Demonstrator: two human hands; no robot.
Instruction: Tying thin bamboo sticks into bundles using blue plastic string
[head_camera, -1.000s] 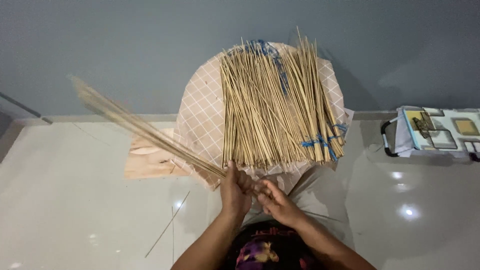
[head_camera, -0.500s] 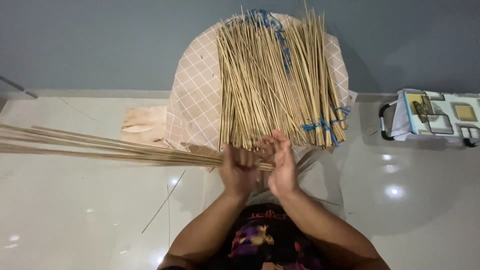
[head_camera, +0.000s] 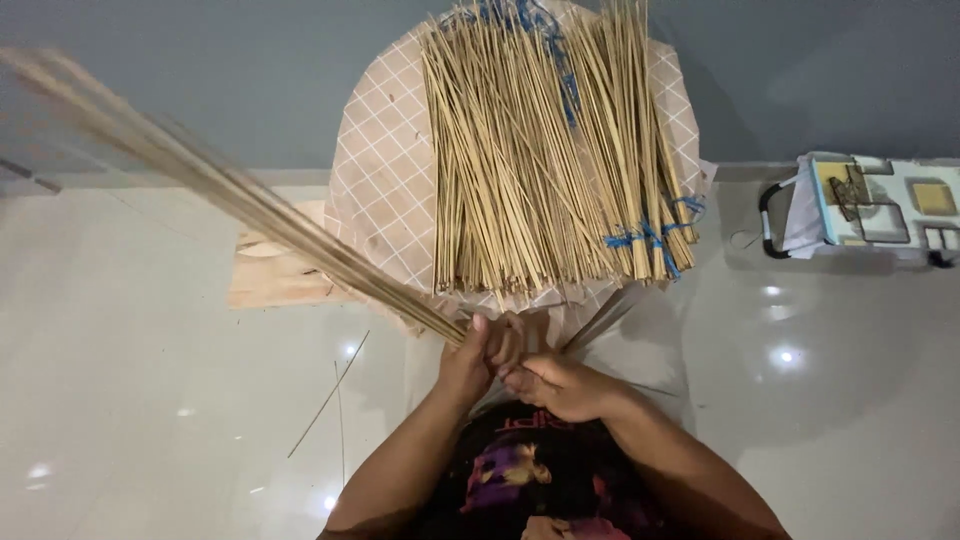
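Note:
My left hand (head_camera: 472, 356) is closed around the near end of a bundle of thin bamboo sticks (head_camera: 230, 195) that slants up and away to the left, blurred by motion. My right hand (head_camera: 555, 385) sits right beside it, fingers curled against the same stick ends. Just beyond both hands lies a big pile of bamboo sticks (head_camera: 540, 160), partly tied with blue string (head_camera: 645, 245), resting on a round stool covered with checked pink paper (head_camera: 385, 180).
A flat piece of cardboard (head_camera: 275, 275) lies left of the stool on the glossy white floor. Loose single sticks (head_camera: 330, 395) lie on the floor to my left. A patterned bag with a black handle (head_camera: 865, 205) stands at the right by the grey wall.
The held bundle has swung from nearly level on the left up to a steep slant. My right hand dropped from the pile's edge and curled in beside the left hand.

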